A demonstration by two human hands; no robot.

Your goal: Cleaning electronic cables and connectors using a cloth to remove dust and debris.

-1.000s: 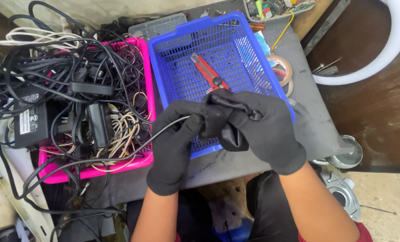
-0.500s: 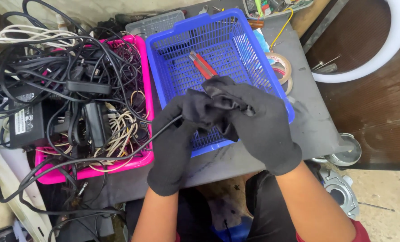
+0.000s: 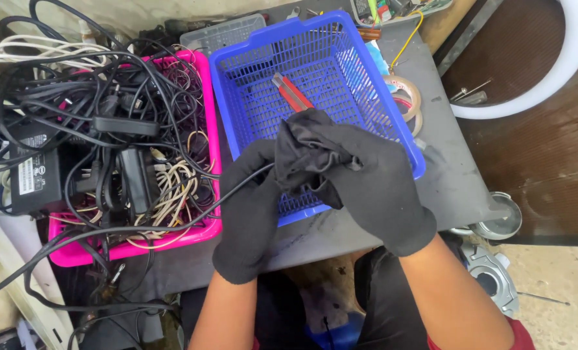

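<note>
Both gloved hands met over the blue basket [image 3: 256, 52]. The left hand [image 3: 253, 207] pinched a black cable [image 3: 172, 217] that trailed from the pink basket [image 3: 206, 84], which was heaped with tangled cords and adapters. The right hand [image 3: 366, 178] was clenched around the cable's end. The blue basket held only a red-handled tool [image 3: 293, 92], so most sorting looked undone.

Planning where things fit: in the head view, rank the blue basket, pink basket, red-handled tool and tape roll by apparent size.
1. Blue basket and pink basket: look alike; cables hide much of the pink one, so no ranking.
2. Red-handled tool.
3. Tape roll, partly hidden behind the blue basket.
</note>
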